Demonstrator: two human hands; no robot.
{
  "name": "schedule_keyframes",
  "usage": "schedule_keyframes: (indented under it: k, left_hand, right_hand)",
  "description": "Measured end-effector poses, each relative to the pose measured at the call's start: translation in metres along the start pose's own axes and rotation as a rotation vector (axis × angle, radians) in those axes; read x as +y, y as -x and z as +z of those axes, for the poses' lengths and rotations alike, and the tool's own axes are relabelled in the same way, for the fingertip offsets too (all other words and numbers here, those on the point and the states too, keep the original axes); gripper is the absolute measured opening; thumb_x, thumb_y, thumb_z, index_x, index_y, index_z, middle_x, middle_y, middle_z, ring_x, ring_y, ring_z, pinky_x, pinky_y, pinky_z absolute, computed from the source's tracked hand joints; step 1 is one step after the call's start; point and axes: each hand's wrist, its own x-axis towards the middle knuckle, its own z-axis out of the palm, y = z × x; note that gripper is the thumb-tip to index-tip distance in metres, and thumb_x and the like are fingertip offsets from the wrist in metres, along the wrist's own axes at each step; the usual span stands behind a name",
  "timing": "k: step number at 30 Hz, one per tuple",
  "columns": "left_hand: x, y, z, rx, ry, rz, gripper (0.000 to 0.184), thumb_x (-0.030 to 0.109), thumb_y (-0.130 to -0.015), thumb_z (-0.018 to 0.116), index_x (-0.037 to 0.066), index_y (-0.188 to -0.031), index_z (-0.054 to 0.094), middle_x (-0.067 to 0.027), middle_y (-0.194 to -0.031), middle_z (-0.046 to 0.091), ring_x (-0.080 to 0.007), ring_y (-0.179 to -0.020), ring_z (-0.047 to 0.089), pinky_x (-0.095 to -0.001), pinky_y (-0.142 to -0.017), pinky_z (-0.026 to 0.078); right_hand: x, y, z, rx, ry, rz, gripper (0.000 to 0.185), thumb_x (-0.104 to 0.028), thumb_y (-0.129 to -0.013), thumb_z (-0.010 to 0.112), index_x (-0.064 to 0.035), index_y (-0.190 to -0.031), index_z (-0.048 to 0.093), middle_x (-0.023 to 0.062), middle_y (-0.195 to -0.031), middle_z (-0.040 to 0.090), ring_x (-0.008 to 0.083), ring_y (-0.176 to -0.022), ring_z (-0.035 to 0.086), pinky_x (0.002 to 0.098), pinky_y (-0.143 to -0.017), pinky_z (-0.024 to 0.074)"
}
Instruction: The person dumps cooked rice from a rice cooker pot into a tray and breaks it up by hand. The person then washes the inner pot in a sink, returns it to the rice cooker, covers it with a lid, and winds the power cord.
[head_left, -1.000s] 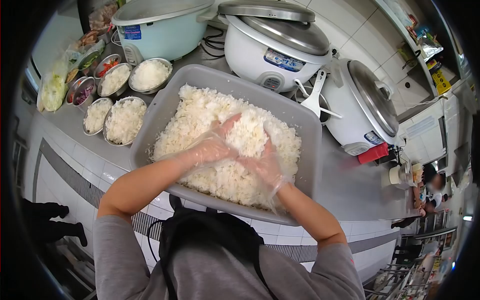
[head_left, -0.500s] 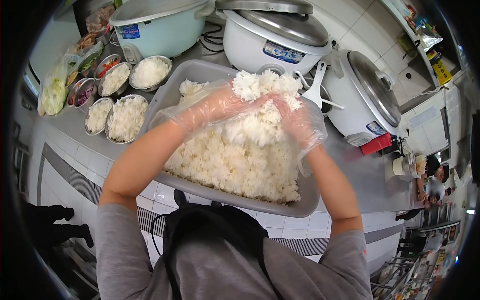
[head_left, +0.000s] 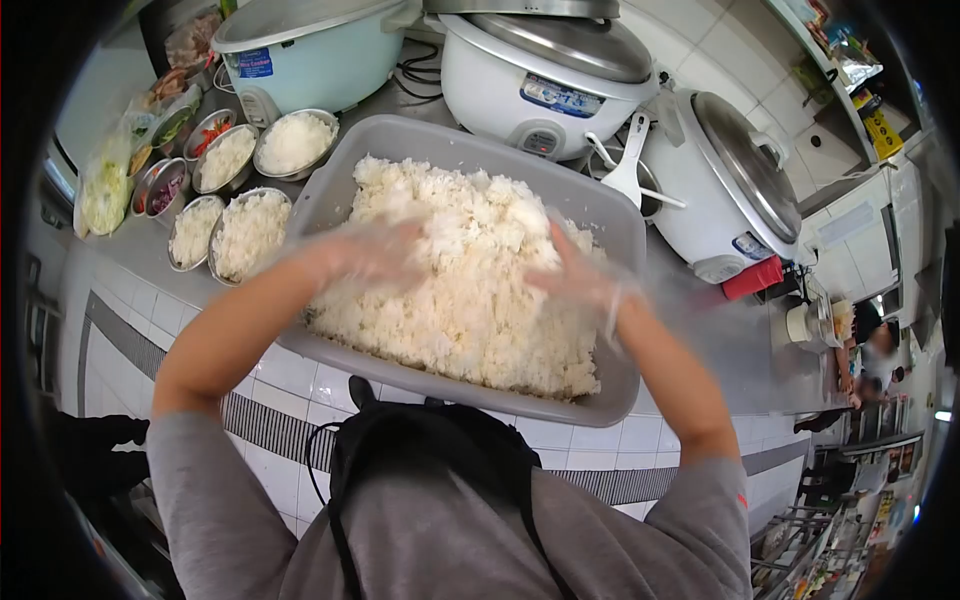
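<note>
A large grey tub (head_left: 350, 140) holds a deep heap of cooked white rice (head_left: 470, 330). Over the heap's left side is my left hand (head_left: 375, 252), in a clear plastic glove and blurred by motion; its fingers look stretched out, with nothing held. My right hand (head_left: 580, 272), gloved the same way, is above the right part of the rice with its fingers apart and holding nothing. Blur hides whether either hand touches the rice. Between them the rice is loose and slightly smeared.
Behind the tub stand a pale green rice cooker (head_left: 320, 65), a white rice cooker (head_left: 540, 90) and another cooker (head_left: 735, 180) at right. A white rice paddle (head_left: 628, 170) rests in a pot. Metal bowls of rice (head_left: 250, 235) stand left, beside vegetables (head_left: 105, 190).
The clump of rice raised between both hands is back in the heap. My hands have let go, come lower and moved apart, the left one leftward.
</note>
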Motion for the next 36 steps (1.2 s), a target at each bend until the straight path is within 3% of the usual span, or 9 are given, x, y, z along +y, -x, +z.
schedule_keyframes:
  k: [5,10,14,17,23,25,31,32,36]
  left_hand:
    - [0.001,0.026,0.056,0.060,0.033,0.035,0.098,0.049,-0.064,0.063,-0.003,-0.129,0.013,-0.0259,-0.127,0.030,-0.0367,-0.121,0.025,-0.0365,-0.103,0.013]
    - [0.049,-0.004,0.076,0.121,0.139,0.026,0.099,0.037,-0.060,0.064,-0.005,-0.130,0.008,-0.0225,-0.131,0.026,-0.0353,-0.125,0.016,-0.0394,-0.104,0.007]
    - [0.052,-0.018,0.061,0.313,0.604,0.320,0.092,0.017,-0.061,0.065,0.011,-0.134,0.009,-0.0195,-0.127,0.034,-0.0320,-0.119,0.030,-0.0366,-0.101,0.022]
    - [0.063,-0.012,0.024,0.515,0.548,0.542,0.073,0.019,-0.071,0.061,0.012,-0.131,0.020,-0.0196,-0.112,0.048,-0.0316,-0.098,0.050,-0.0341,-0.088,0.039]
    - [0.094,0.005,-0.031,0.425,0.116,0.054,0.040,0.039,-0.082,0.047,0.008,-0.108,0.050,-0.0186,-0.085,0.059,-0.0312,-0.081,0.056,-0.0371,-0.075,0.042]
    - [0.074,-0.013,-0.021,0.461,0.039,-0.019,0.042,0.043,-0.083,0.043,0.007,-0.104,0.052,-0.0193,-0.076,0.059,-0.0316,-0.078,0.055,-0.0374,-0.073,0.042]
    - [0.053,0.009,-0.035,0.135,0.010,0.153,0.040,0.033,-0.080,0.049,0.011,-0.114,0.044,-0.0219,-0.098,0.052,-0.0316,-0.077,0.054,-0.0357,-0.073,0.043]
    - [0.051,0.018,-0.046,0.086,0.122,0.046,0.038,0.029,-0.080,0.050,0.011,-0.113,0.043,-0.0208,-0.101,0.049,-0.0308,-0.077,0.054,-0.0343,-0.073,0.044]
    - [-0.036,-0.020,-0.057,0.158,0.307,0.012,0.038,0.026,-0.077,0.052,0.008,-0.109,0.044,-0.0183,-0.102,0.049,-0.0279,-0.085,0.055,-0.0326,-0.072,0.046]
  right_hand:
    - [0.057,0.017,0.075,-0.335,-0.992,0.174,0.088,-0.036,-0.072,0.061,0.0012,-0.131,0.009,0.0230,-0.134,0.018,0.0330,-0.122,0.028,0.0372,-0.102,0.0214]
    - [-0.003,0.012,0.095,0.306,0.083,-0.071,0.074,-0.034,-0.067,0.066,0.0080,-0.116,0.030,0.0218,-0.110,0.047,0.0303,-0.098,0.049,0.0359,-0.083,0.0415]
    - [0.000,0.001,0.090,0.535,-0.208,-0.226,0.060,-0.029,-0.071,0.060,0.0074,-0.112,0.038,0.0198,-0.099,0.052,0.0330,-0.085,0.052,0.0399,-0.076,0.0419]
    - [-0.003,0.009,0.045,0.613,0.575,-0.791,0.040,-0.024,-0.074,0.053,0.0056,-0.101,0.049,0.0181,-0.092,0.056,0.0356,-0.076,0.053,0.0423,-0.073,0.0416]
    - [0.001,0.010,0.011,0.274,1.028,-0.323,0.027,-0.023,-0.073,0.053,-0.0042,-0.091,0.058,0.0144,-0.083,0.060,0.0295,-0.076,0.057,0.0387,-0.064,0.0432]
    - [-0.012,0.018,0.002,0.470,0.392,-0.344,0.027,-0.025,-0.070,0.057,-0.0071,-0.090,0.059,0.0150,-0.077,0.060,0.0293,-0.075,0.057,0.0381,-0.063,0.0432]
    - [-0.024,0.022,-0.049,-0.025,0.310,-0.146,0.052,-0.034,-0.068,0.062,-0.0084,-0.110,0.045,0.0133,-0.095,0.056,0.0224,-0.077,0.056,0.0330,-0.065,0.0448]
    - [-0.006,0.009,-0.051,-0.101,-0.177,-0.051,0.064,-0.042,-0.070,0.061,-0.0103,-0.118,0.035,0.0101,-0.105,0.050,0.0192,-0.081,0.054,0.0331,-0.067,0.0447]
    - [0.012,-0.043,-0.055,0.072,-0.384,0.233,0.069,-0.053,-0.073,0.053,-0.0133,-0.125,0.032,0.0106,-0.112,0.046,0.0197,-0.094,0.049,0.0363,-0.078,0.0418]
